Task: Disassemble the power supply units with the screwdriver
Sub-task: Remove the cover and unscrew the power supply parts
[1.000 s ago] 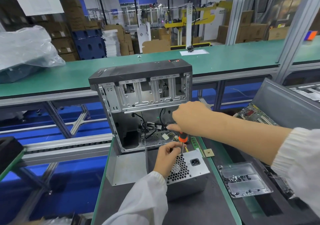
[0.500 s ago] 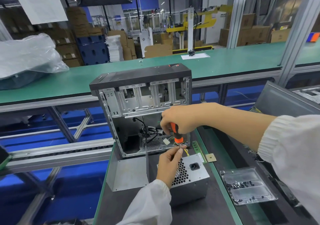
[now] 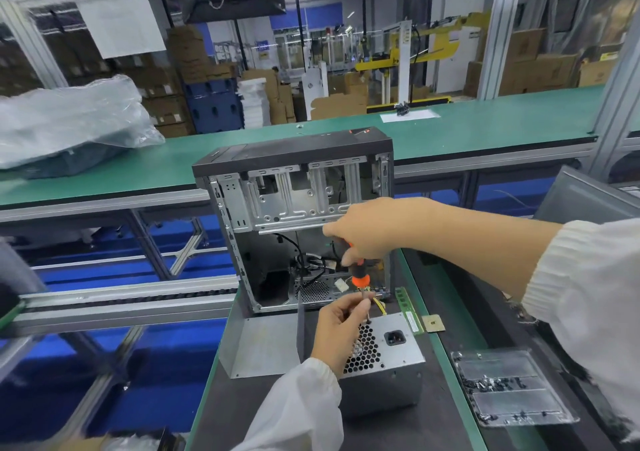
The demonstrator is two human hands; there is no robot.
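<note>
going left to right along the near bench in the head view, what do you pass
bent metal panel → left hand → power supply → green memory stick → small gold chip → clear screw tray

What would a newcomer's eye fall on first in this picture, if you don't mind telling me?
Probably the open computer case standing upright in the middle of the bench, its bare metal interior and black cables showing. Right in front of it, the right hand grips an orange-and-black screwdriver pointing down, while the left hand pinches its shaft above the grey power supply unit. To the right lies a clear tray of screws.
</note>
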